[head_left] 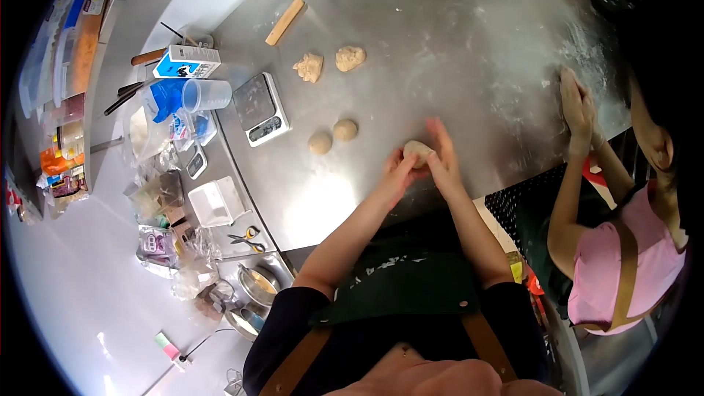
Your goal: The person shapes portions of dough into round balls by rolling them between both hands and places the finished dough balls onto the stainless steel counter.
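Above the near side of the grey metal table (pixel 411 92), a rounded, pale beige dough piece (pixel 418 150) rests within the left hand's (pixel 399 171) curled fingers, the right hand's (pixel 445 158) extended beside it, apparently supporting it from both sides.

The scene is taken in by 1 camera, worn on the person's head and directed forward and steeply down. The wearer's chest (pixel 418 383) and apron (pixel 403 293) are caught close beneath it, along the lower edge; the left hand (pixel 398 170) and right hand (pixel 445 163) are framed near the centre, farther off. The bench (pixel 455 59) is seen from above. By the wide, curved field, plastic tubs (pixel 67 66) are reached at left and a co-worker (pixel 623 264) at right.
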`<action>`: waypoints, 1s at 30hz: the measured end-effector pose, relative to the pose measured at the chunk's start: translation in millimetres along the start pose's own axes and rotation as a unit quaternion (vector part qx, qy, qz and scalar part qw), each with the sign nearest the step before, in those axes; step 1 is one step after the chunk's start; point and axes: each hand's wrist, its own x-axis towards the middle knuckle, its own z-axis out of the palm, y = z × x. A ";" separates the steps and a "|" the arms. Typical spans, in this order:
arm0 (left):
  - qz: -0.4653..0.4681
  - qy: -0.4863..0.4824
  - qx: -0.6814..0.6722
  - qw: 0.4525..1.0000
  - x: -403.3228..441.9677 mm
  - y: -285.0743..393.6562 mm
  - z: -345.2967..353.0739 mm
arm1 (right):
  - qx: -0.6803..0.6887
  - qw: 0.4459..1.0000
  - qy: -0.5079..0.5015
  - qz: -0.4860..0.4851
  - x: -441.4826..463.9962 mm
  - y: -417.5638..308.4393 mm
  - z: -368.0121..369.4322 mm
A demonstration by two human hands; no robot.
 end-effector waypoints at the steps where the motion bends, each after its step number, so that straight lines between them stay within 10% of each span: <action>1: 0.047 0.034 0.104 0.993 14.0 2.3 -7.3 | -0.013 1.000 0.025 -0.002 10.6 2.2 -4.9; 9: 0.332 0.139 0.631 0.687 57.2 16.9 -8.7 | -0.131 0.990 0.060 -0.008 24.4 10.3 -3.3; 13: 0.343 0.127 0.633 0.682 60.0 0.1 -18.5 | -0.120 0.992 0.034 -0.029 25.4 32.0 5.3; 16: 0.270 0.039 0.431 0.860 49.8 15.3 -13.9 | -0.132 0.989 0.011 -0.067 28.1 38.2 10.2; 19: 0.229 -0.023 0.366 0.902 56.6 18.4 -36.1 | -0.187 0.974 0.004 -0.129 28.9 43.8 12.3; 30: 0.227 -0.046 0.292 0.928 73.8 37.1 -39.3 | -0.215 0.964 -0.013 -0.154 44.9 45.6 6.5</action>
